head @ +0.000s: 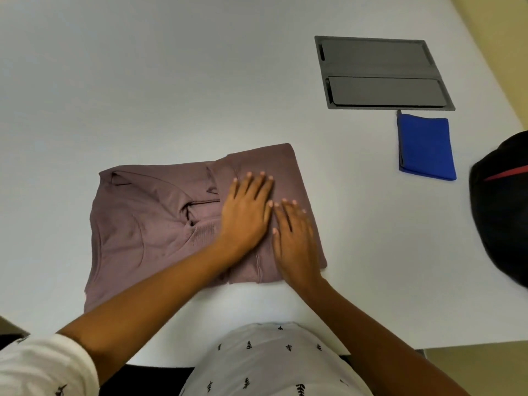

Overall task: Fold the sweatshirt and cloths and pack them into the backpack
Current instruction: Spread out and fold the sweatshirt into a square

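both flat hands [245, 215] press sweatshirt [148, 224] near table edge [285, 315]

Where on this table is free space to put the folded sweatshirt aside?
The widest bare patch of the table lies beyond the sweatshirt, left of the grey panel. A narrower one runs between the sweatshirt and the blue cloth. The right edge is crowded: panel, cloth, backpack.

L hand [245, 212] + R hand [297, 241] flat on mauve sweatshirt [148, 224]
Fingers straight, hands side by side on its folded-over right part. Folded blue cloth [425, 150] lies well apart to the right, btw grey panel [383, 72] & black backpack [503, 212]; white table [171, 81].
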The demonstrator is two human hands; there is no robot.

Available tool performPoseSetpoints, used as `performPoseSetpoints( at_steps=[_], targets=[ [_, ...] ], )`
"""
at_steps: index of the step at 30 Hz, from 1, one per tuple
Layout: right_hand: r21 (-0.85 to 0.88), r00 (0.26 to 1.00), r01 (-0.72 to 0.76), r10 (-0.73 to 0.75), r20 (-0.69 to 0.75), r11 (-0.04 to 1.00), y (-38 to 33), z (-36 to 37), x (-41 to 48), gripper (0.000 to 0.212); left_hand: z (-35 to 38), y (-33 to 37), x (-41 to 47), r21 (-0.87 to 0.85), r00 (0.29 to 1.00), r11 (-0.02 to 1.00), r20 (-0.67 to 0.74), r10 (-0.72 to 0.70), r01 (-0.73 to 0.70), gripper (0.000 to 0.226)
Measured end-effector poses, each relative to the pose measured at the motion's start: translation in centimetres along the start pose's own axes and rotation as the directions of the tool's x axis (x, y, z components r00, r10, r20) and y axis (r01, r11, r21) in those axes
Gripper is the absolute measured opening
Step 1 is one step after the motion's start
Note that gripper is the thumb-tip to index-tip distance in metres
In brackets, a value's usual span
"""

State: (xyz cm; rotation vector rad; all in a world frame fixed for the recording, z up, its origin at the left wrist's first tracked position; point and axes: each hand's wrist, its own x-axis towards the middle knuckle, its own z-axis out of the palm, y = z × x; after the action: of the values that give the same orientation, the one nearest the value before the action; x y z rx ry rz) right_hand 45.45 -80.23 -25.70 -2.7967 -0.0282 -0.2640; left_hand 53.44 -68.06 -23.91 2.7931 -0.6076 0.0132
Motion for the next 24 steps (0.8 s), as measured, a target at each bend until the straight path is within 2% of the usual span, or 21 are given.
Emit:
performPoseSetpoints(
  at_steps=[3,7,9,12,15,17,21,24],
  targets=[
    [-0.208,0.988,-0.077,0.102,0.112,0.975,-0.2,1.0,0.2,0.059,2.5,0.0,-2.2,0.042,0.996,0.997,0.05,-0.071,0.069,0.059],
    [-0.272,0.985,-0.045,0.088,0.15,0.961,0.4,1.9,-0.5,0.064,3.7,-1.3,-2.6,0.061,0.995,0.995,0.052,-0.083,0.08,0.061],
    [-0.254,0.982,-0.035,0.08,0.169,0.967,0.7,1.8,-0.4,0.064,3.6,-1.1,-2.4,0.058,0.995,0.995,0.067,-0.08,0.076,0.062],
    [-0.127,0.984,-0.064,0.084,0.158,0.99,1.0,1.2,-0.3,0.065,3.3,-1.1,-2.3,0.039,0.994,0.996,0.066,-0.087,0.085,0.063],
    [-0.034,0.948,-0.309,0.31,0.068,0.951,2.1,0.2,-1.1,0.064,2.8,-1.4,-2.3,0.013,0.994,0.995,0.048,-0.101,0.101,0.063],
    [-0.076,0.889,-0.453,0.457,0.03,0.888,2.8,-0.6,-1.5,0.064,2.6,-1.4,-2.4,0.002,0.994,0.995,0.039,-0.098,0.098,0.062],
    [-0.052,0.836,-0.517,0.517,0.182,0.855,3.2,-2.1,-0.5,0.056,2.9,-1.2,-2.4,0.016,0.994,0.995,0.047,-0.103,0.103,0.062],
    [-0.005,0.821,-0.549,0.541,0.181,0.836,3.7,-2.9,1.0,0.048,2.8,-0.8,-2.2,0.003,0.992,0.994,0.056,-0.112,0.112,0.064]
  ],
)
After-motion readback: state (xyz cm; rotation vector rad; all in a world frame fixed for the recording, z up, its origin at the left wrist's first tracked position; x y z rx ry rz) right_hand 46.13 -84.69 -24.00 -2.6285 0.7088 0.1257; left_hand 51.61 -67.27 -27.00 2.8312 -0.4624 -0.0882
